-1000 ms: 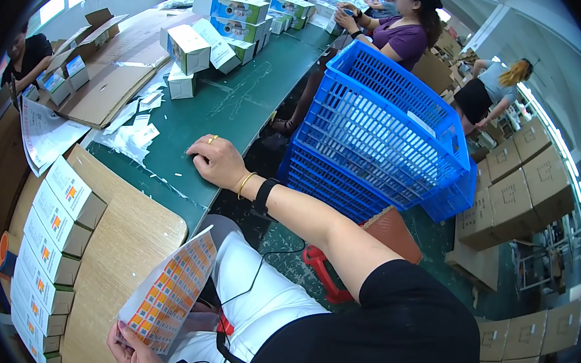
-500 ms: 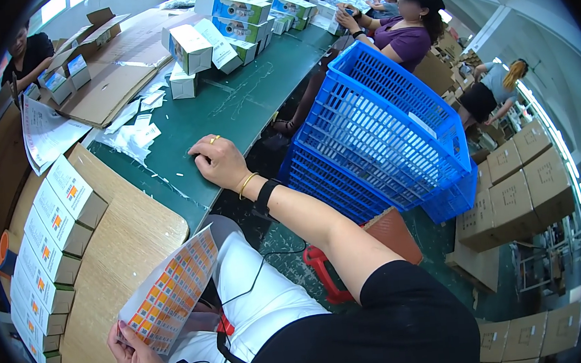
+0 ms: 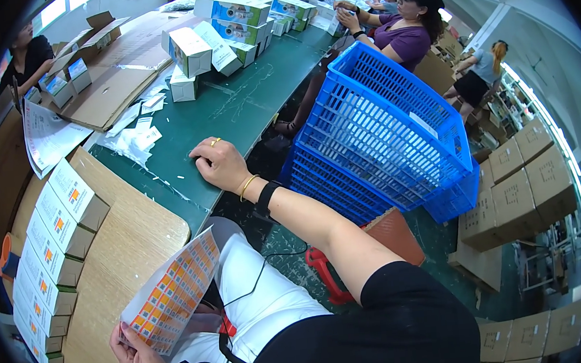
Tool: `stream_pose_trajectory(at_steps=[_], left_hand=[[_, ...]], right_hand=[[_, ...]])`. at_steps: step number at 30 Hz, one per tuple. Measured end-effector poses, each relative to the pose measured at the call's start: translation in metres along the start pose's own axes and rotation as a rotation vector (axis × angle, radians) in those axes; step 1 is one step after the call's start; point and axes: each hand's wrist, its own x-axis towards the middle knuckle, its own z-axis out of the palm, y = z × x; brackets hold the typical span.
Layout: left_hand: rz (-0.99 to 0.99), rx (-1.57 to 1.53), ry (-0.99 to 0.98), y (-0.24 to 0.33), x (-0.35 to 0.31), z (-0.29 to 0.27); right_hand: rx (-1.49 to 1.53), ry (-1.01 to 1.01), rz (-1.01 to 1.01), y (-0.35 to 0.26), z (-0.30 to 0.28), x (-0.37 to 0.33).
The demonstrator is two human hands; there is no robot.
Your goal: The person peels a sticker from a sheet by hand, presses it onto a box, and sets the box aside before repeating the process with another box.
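Observation:
My left hand (image 3: 138, 355) pinches the lower corner of a sheet of orange-and-white printed stickers (image 3: 168, 289), held tilted above my lap. My right hand (image 3: 221, 165) rests on the green tabletop (image 3: 229, 107) near its edge, fingers curled and pressed close, with nothing showing in them. To the left, a row of small white boxes (image 3: 46, 251) stands along the wooden board (image 3: 115, 266). Orange stickers show on their upper faces.
Torn paper scraps (image 3: 131, 141) lie beyond my right hand. White-and-green boxes (image 3: 238, 20) are stacked farther back. Blue plastic crates (image 3: 376, 132) stand to the right, beside a co-worker in purple (image 3: 402, 37). Brown cartons (image 3: 512, 190) are piled at far right.
Both my hands and the sticker sheet stay nearly in place. The person at far right has straightened up; the one at far left has lifted and turned the head.

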Motion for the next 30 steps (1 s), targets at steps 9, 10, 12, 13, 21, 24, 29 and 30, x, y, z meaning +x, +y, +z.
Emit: stream_pose_trajectory(at_steps=[9, 10, 12, 13, 21, 24, 29, 30], left_hand=[[-0.06, -0.059, 0.022, 0.002, 0.003, -0.002], [-0.08, -0.064, 0.035, 0.004, 0.003, -0.007], [-0.053, -0.05, 0.088, 0.007, -0.001, 0.0], [-0.03, -0.065, 0.083, 0.007, -0.001, 0.005], [-0.012, -0.022, 0.033, 0.036, 0.005, 0.003], [-0.016, 0.0, 0.045, 0.034, 0.004, 0.002], [-0.001, -0.016, 0.044, 0.035, 0.009, 0.007], [-0.017, 0.0, 0.058, 0.036, 0.01, 0.007]], right_hand=[[0.018, 0.005, -0.02, -0.001, 0.01, 0.005], [0.032, 0.007, -0.032, -0.006, 0.015, 0.006], [0.096, 0.013, -0.01, -0.003, 0.015, 0.004], [0.059, -0.011, -0.001, -0.002, 0.006, 0.003], [0.075, -0.024, 0.005, -0.004, -0.001, -0.001], [0.06, -0.029, 0.003, -0.007, 0.003, 0.002], [0.049, -0.044, -0.024, -0.001, -0.002, 0.003], [0.028, -0.03, -0.032, 0.001, -0.002, 0.002]])
